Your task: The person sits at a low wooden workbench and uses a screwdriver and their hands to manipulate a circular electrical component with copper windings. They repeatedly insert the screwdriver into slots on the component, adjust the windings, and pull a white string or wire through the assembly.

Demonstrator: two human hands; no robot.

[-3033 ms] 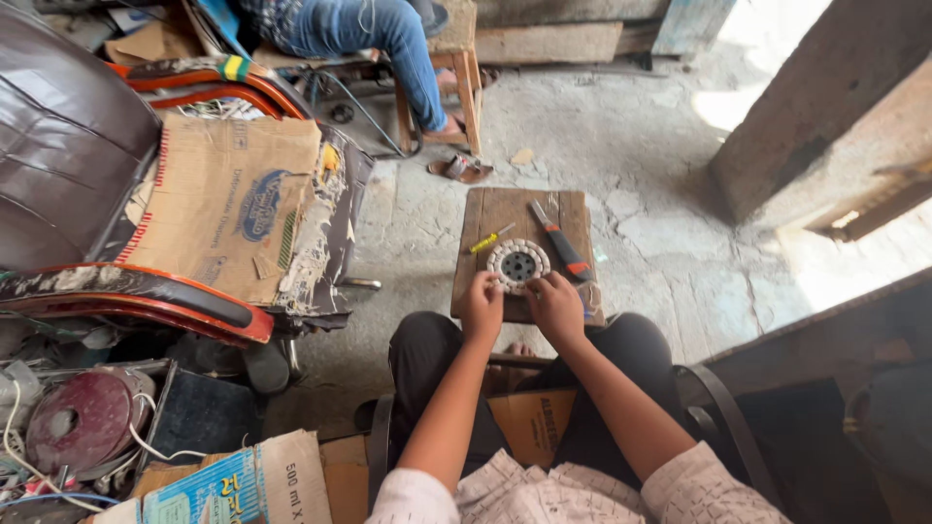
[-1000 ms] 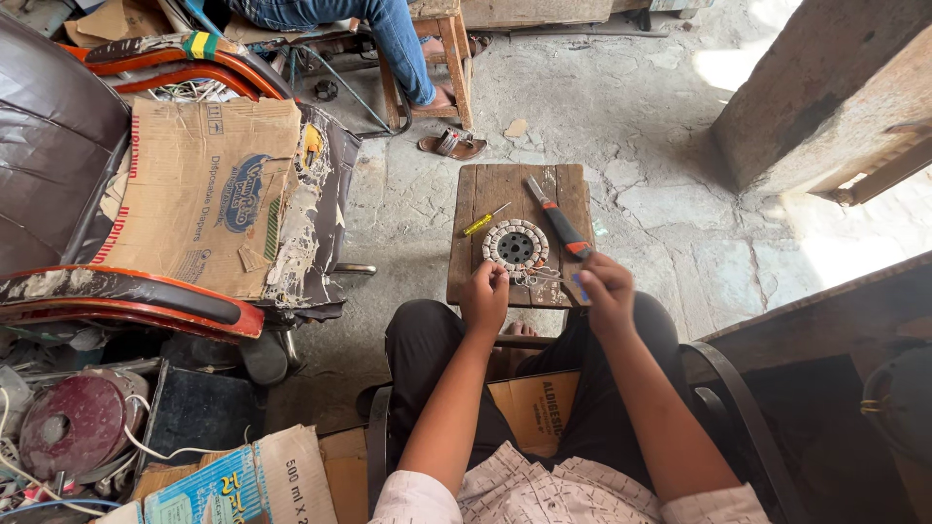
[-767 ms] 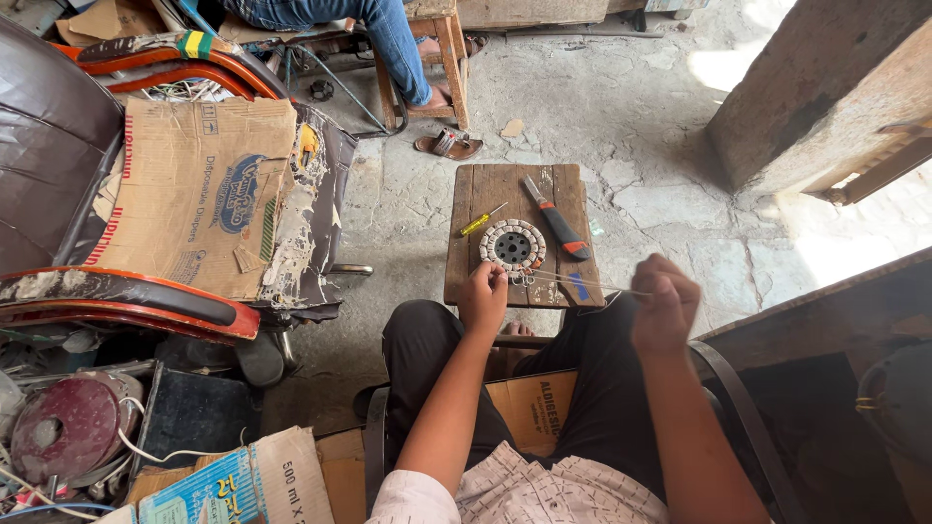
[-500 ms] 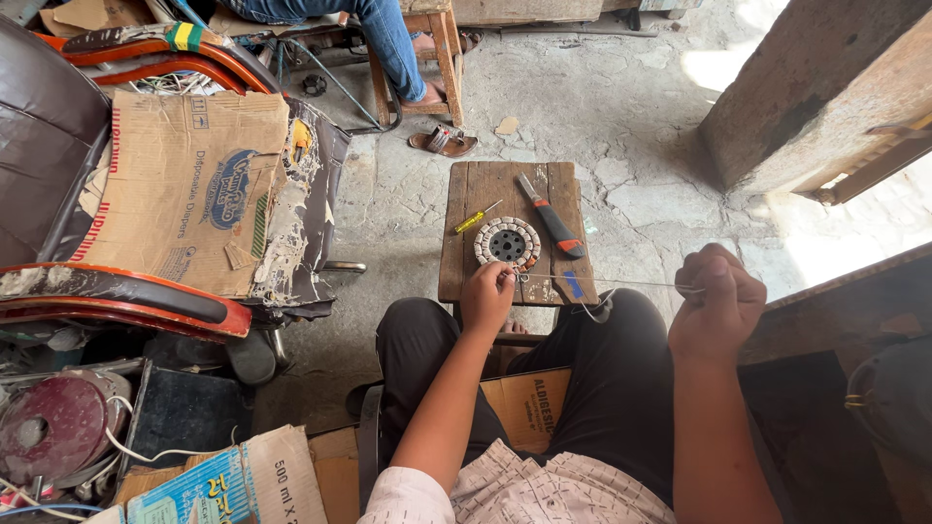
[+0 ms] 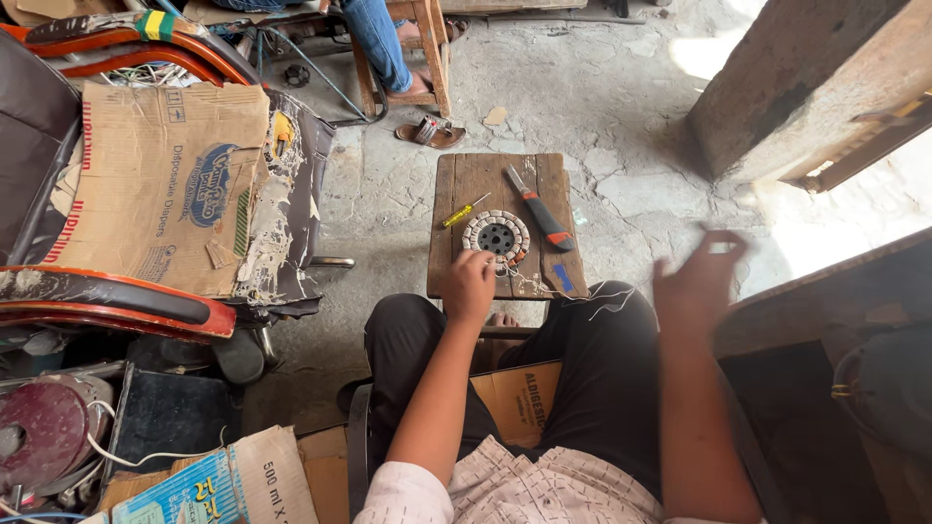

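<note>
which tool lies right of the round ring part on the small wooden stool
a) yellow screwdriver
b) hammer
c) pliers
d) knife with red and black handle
d: the knife with red and black handle lies right of the round ring part on the stool; the yellow screwdriver lies left.

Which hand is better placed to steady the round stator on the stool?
Probably the left hand: it rests at the stator rim on the stool. The right hand is raised off to the side, blurred, fingers spread.
</note>
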